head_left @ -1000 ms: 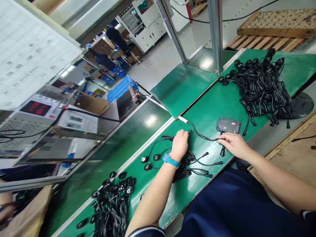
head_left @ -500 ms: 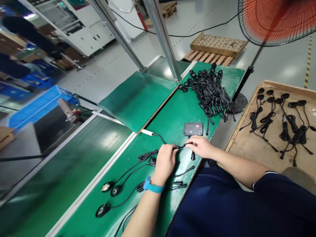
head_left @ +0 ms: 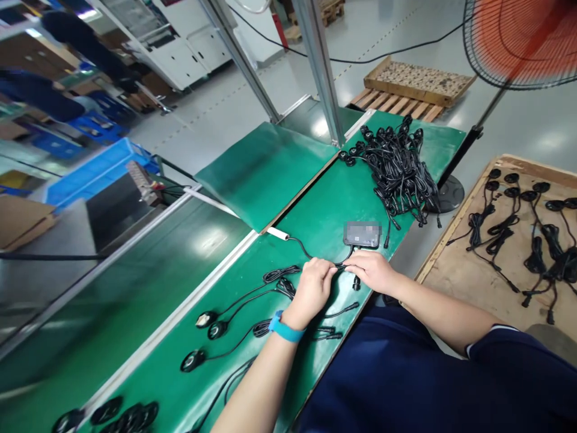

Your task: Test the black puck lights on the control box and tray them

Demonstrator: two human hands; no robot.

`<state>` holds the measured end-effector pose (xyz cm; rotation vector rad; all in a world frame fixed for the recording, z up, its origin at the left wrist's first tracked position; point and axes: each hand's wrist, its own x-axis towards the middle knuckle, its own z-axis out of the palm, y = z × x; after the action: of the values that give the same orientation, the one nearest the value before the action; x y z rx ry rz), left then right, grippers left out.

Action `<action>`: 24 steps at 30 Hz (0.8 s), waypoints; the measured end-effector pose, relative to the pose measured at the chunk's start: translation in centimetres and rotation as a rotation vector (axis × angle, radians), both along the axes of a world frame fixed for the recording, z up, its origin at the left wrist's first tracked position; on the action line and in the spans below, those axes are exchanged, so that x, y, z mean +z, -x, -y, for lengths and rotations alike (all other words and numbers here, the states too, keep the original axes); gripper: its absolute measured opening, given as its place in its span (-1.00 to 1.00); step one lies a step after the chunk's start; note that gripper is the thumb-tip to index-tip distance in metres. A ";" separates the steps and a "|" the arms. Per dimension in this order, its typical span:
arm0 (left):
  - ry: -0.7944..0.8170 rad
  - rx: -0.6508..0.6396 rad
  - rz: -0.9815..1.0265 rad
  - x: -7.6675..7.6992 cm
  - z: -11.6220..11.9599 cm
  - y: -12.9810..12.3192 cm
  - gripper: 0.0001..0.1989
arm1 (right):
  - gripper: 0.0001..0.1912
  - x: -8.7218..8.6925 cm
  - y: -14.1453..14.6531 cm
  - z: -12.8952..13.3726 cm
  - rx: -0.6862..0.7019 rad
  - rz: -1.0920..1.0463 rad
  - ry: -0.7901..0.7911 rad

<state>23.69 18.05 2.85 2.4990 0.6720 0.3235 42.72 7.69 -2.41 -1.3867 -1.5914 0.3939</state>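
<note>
My left hand (head_left: 315,282), with a blue watch on its wrist, is closed in a pinch on a black cable above the green mat. Close beside it, my right hand (head_left: 372,270) pinches the same dark cable stretch; the ends between the fingertips are mostly covered. Just beyond my right hand lies a small black box (head_left: 363,234) with a lead to a black connector (head_left: 356,282). A white tube (head_left: 277,233) with a thin black wire points toward my hands. Left of my left hand are bundled cables (head_left: 282,275) with round black heads (head_left: 193,360).
A large heap of black cables (head_left: 406,171) covers the bench's far end. On the right, a wooden tray (head_left: 478,276) holds more of them. Metal posts (head_left: 320,72) rise behind the bench. An orange fan (head_left: 523,42) stands at upper right; people work at upper left.
The view has shifted, so the bench appears further right and more round heads show at lower left. My hands have come closer together, both still pinching the cable.
</note>
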 end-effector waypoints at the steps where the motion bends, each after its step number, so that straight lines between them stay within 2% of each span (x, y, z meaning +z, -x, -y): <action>1: 0.033 -0.001 -0.012 0.0 -0.1 -0.1 -0.67 | -0.73 0.0 0.0 0.0 0.000 0.013 -0.018; 5: 0.089 0.015 -0.005 -0.2 0.1 -0.6 -0.70 | -0.75 0.2 0.1 0.2 -0.009 0.058 -0.072; 12: 0.016 0.047 -0.048 -0.8 1.1 -1.3 -0.73 | -0.80 -0.5 -0.4 0.2 0.011 0.131 -0.036; 14: -0.001 0.026 -0.061 -0.5 0.9 -0.9 -0.74 | -0.80 -0.7 -0.5 -0.1 0.018 0.188 -0.028; 16: -0.067 0.058 -0.054 0.3 0.5 0.4 -0.74 | -0.82 -0.5 -0.3 0.0 0.007 0.210 -0.038; 17: -0.122 0.112 -0.050 0.8 0.2 1.5 -0.68 | -0.82 -0.3 -0.3 0.2 -0.005 0.196 -0.050; 19: -0.257 0.300 -0.063 1.7 -0.8 4.6 -0.53 | -0.81 0.0 -0.3 1.0 -0.059 0.138 -0.098; 22: -0.454 0.752 -0.209 1.9 -3.3 11.3 -0.33 | -0.83 -0.1 -1.3 2.5 -0.257 0.115 -0.176; 23: -0.479 0.915 -0.284 1.7 -4.3 13.7 -0.23 | -0.83 -0.3 -1.8 3.0 -0.339 0.143 -0.179; 24: -0.473 1.024 -0.360 1.3 -5.3 16.1 -0.14 | -0.81 -0.5 -2.4 3.5 -0.409 0.184 -0.159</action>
<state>7.56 23.39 4.13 2.4171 2.2320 0.4159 45.17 4.14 -2.94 -1.6107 -1.3996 -0.1051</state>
